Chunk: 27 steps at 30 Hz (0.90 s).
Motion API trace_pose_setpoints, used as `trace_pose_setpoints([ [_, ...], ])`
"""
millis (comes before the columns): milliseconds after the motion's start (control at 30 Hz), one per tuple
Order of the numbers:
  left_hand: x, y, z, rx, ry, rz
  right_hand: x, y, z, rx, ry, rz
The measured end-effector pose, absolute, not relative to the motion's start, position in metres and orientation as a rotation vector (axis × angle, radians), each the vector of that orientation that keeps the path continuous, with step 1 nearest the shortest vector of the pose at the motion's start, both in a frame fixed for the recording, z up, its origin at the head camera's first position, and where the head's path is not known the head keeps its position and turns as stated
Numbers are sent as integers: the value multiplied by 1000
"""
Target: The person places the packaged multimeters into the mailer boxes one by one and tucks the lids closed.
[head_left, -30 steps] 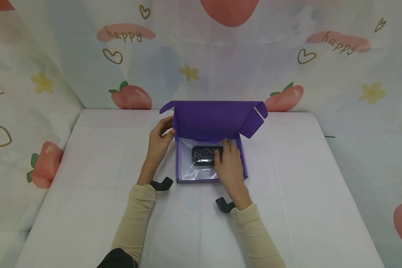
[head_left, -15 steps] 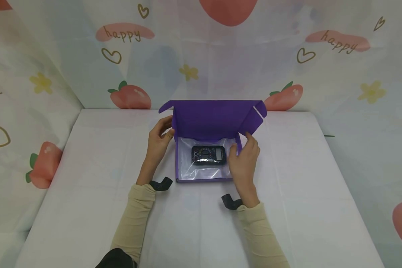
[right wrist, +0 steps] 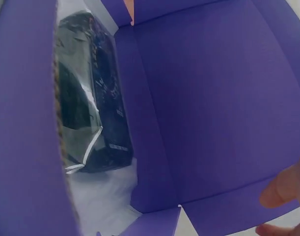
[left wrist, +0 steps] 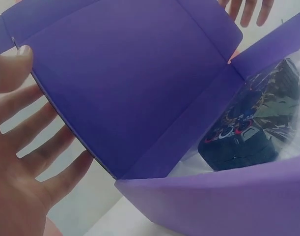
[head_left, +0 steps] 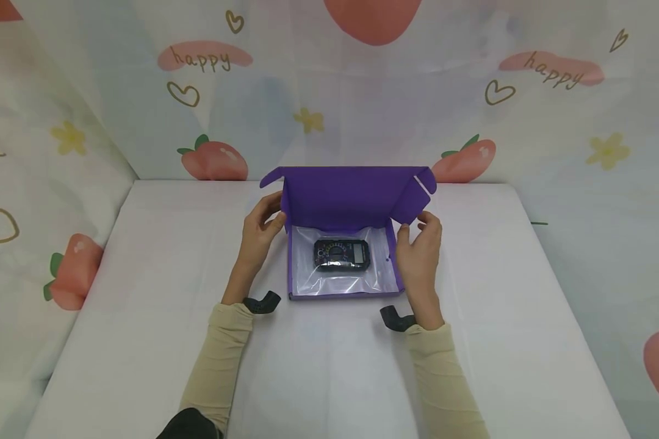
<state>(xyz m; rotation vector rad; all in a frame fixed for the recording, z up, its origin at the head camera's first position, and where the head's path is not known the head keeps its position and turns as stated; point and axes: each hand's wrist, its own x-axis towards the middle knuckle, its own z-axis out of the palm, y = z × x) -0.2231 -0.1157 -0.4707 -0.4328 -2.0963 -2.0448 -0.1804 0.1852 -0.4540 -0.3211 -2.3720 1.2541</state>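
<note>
The multimeter (head_left: 342, 255) lies flat near the middle of the open purple box (head_left: 347, 297), inside a clear plastic bag (head_left: 307, 281). With twelve o'clock pointing away from the person in the head view, its long axis runs from nine to three o'clock; the end with the display points to three, and the dial sits on the side of nine. The lid (head_left: 337, 196) of the box stands raised at twelve o'clock, and the box rests on the white worktop (head_left: 500, 292).

The left hand (head_left: 258, 235) is at the ten o'clock side of the lid. Its fingers (left wrist: 38, 129) are spread wide and almost straight behind the lid's edge, while the thumb touches this edge from the front. The right hand (head_left: 421, 253) is at three o'clock, beside the box and near the side flap (head_left: 413, 202) of the lid. Its thumb and fingers are apart; whether they touch the flap, I cannot tell.
</note>
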Motion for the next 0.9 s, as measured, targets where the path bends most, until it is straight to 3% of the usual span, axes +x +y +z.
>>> trace_pose_setpoints([
  [433,-222,-117,-472,-462,-2067,-2058,-184,196,-444,-220,-2472,1373],
  [900,-224,-117,-475,-467,-2076,-2027,-193,235,-437,213,-2781,1449],
])
